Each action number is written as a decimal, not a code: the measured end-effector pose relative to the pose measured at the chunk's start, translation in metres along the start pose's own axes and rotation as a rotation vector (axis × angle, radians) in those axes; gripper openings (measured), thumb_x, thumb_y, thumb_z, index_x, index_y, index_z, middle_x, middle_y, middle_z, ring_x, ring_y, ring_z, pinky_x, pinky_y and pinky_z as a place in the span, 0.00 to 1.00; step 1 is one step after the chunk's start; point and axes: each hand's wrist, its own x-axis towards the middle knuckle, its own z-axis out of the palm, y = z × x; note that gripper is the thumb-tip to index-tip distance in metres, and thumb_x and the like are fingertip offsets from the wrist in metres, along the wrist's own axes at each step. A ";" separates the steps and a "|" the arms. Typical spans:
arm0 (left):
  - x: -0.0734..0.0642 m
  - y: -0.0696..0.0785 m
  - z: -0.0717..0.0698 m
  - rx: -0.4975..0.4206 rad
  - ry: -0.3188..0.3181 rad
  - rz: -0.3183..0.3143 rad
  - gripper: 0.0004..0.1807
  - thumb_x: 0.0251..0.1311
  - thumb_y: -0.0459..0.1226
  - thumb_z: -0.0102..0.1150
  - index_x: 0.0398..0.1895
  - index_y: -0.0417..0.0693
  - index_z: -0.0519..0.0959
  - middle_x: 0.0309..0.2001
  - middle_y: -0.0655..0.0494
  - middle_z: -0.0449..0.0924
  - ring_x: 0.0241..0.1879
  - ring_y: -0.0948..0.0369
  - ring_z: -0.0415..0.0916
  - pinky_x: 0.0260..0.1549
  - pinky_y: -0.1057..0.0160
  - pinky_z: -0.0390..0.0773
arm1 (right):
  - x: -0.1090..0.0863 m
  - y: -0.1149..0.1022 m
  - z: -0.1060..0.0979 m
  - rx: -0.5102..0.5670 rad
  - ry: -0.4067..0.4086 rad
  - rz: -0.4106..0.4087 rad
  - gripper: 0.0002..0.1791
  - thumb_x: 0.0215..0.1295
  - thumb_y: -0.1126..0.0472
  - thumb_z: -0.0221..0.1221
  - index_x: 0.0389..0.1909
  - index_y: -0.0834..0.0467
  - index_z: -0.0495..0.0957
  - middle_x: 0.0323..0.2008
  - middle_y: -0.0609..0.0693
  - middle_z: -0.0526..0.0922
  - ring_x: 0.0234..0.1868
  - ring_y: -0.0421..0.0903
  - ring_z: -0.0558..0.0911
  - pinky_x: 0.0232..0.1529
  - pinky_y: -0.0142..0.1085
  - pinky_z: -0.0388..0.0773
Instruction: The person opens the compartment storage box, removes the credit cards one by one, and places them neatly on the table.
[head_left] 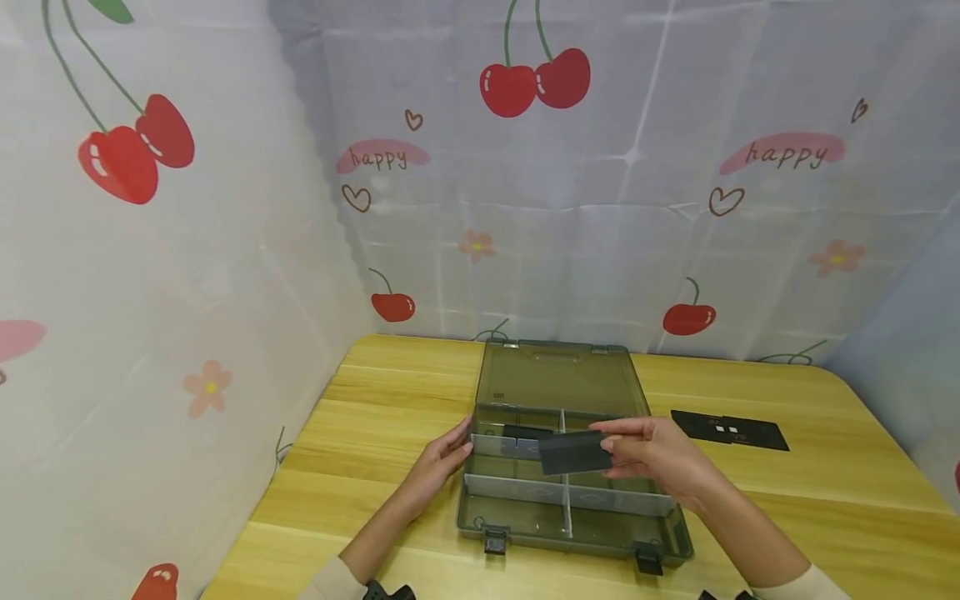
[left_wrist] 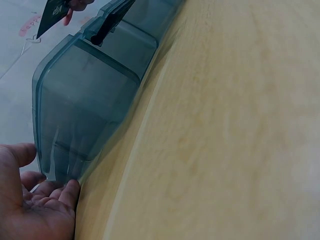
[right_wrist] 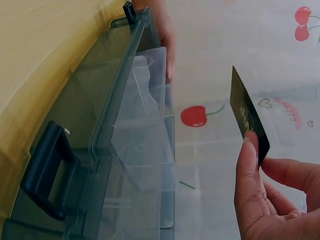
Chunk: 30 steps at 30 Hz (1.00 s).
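Note:
A translucent grey-green divided plastic box [head_left: 517, 546] lies on the table with its lid [head_left: 562, 375] tipped back. Above its middle compartments, my right hand [head_left: 652, 454] pinches a black card [head_left: 573, 454] between thumb and fingers. The right wrist view shows that card [right_wrist: 247, 117] on edge, with pale lettering, clear of the box. My left hand [head_left: 438, 462] rests against the box's left side; in the left wrist view its thumb and fingertips touch the end wall [left_wrist: 85, 105]. Another black card [head_left: 521, 432] lies in the back left compartment, partly hidden by the held one.
Two overlapping black cards [head_left: 731, 430] with small white squares lie on the wooden table [head_left: 817, 508], right of the box. Clear dividers [head_left: 517, 489] split the box into several compartments. Two dark latches [head_left: 495, 542] hang at its front. A cherry-patterned curtain [head_left: 555, 208] stands behind.

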 end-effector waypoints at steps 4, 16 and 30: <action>0.000 0.000 0.000 0.001 0.002 -0.001 0.35 0.78 0.43 0.49 0.81 0.45 0.51 0.81 0.48 0.46 0.78 0.50 0.46 0.73 0.51 0.57 | -0.005 -0.001 -0.008 0.001 0.014 -0.011 0.27 0.74 0.63 0.58 0.68 0.74 0.68 0.45 0.54 0.82 0.43 0.49 0.86 0.49 0.46 0.86; 0.000 0.002 0.001 0.006 0.001 -0.010 0.35 0.78 0.44 0.49 0.82 0.47 0.51 0.81 0.48 0.45 0.78 0.50 0.46 0.73 0.51 0.58 | -0.020 0.006 -0.031 -0.025 0.104 -0.012 0.26 0.74 0.63 0.58 0.67 0.72 0.68 0.41 0.53 0.82 0.41 0.49 0.86 0.47 0.42 0.86; 0.001 0.001 0.001 0.007 0.009 -0.014 0.35 0.78 0.44 0.50 0.81 0.46 0.52 0.81 0.48 0.46 0.78 0.50 0.47 0.72 0.51 0.58 | -0.041 0.012 -0.054 0.001 0.191 -0.004 0.27 0.73 0.61 0.60 0.68 0.68 0.69 0.45 0.48 0.83 0.46 0.45 0.85 0.51 0.44 0.85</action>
